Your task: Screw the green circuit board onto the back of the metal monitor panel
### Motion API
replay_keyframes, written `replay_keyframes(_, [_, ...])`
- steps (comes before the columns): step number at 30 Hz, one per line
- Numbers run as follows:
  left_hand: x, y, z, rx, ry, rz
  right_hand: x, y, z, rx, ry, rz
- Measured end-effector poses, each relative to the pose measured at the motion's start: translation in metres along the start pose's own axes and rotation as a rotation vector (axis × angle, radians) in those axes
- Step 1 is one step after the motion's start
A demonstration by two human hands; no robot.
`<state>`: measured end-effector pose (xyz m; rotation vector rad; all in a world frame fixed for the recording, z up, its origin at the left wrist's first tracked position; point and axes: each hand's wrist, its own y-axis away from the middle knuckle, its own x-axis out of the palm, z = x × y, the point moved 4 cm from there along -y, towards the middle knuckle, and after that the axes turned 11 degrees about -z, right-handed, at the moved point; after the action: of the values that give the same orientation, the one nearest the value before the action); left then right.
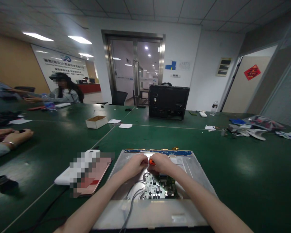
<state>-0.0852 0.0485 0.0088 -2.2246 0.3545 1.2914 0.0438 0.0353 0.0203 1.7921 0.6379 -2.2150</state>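
A flat display panel (pixel 126 212) with a metal back lies in front of me, its exposed circuit boards (pixel 157 187) at the middle. A blue strip board (pixel 157 151) runs along its far edge. My right hand (pixel 162 162) is closed round a small orange tool (pixel 152 161), whose kind I cannot make out. Beside it, almost touching, my left hand (pixel 138 162) pinches over the metal back; what its fingers hold, if anything, is hidden. Grey cables (pixel 131 207) run from the boards toward the near edge.
Left of the panel lie a white device (pixel 70 173) and a pink phone-like slab (pixel 99 176), partly blurred. A small open box (pixel 96 121) and a black monitor housing (pixel 169 102) stand farther back. Another person's hands (pixel 14 136) are at the left; scraps (pixel 247 129) lie right.
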Motion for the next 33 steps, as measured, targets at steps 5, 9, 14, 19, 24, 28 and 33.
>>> replay_keyframes(5, [0.007, -0.002, -0.001, -0.002, 0.009, -0.045, -0.009, 0.017, -0.019, 0.049, -0.017, -0.044])
replay_keyframes(9, [0.011, -0.006, -0.003, -0.018, 0.018, -0.071, -0.016, 0.032, -0.039, 0.102, -0.009, -0.085])
replay_keyframes(14, [0.018, -0.017, -0.008, -0.026, 0.038, -0.073, -0.017, 0.042, -0.058, 0.165, 0.025, -0.117])
replay_keyframes(19, [0.020, -0.026, -0.009, -0.002, 0.065, -0.041, -0.019, 0.048, -0.072, 0.199, 0.023, -0.153])
replay_keyframes(24, [0.012, -0.020, -0.005, 0.040, 0.114, 0.011, -0.042, 0.049, -0.070, 0.210, -0.030, -0.243])
replay_keyframes(28, [0.009, -0.015, -0.001, 0.044, 0.121, 0.017, -0.083, 0.040, -0.053, 0.179, -0.366, -0.592])
replay_keyframes(33, [0.009, -0.013, 0.000, 0.029, 0.113, 0.008, -0.089, 0.038, -0.064, 0.369, -1.147, -0.817])
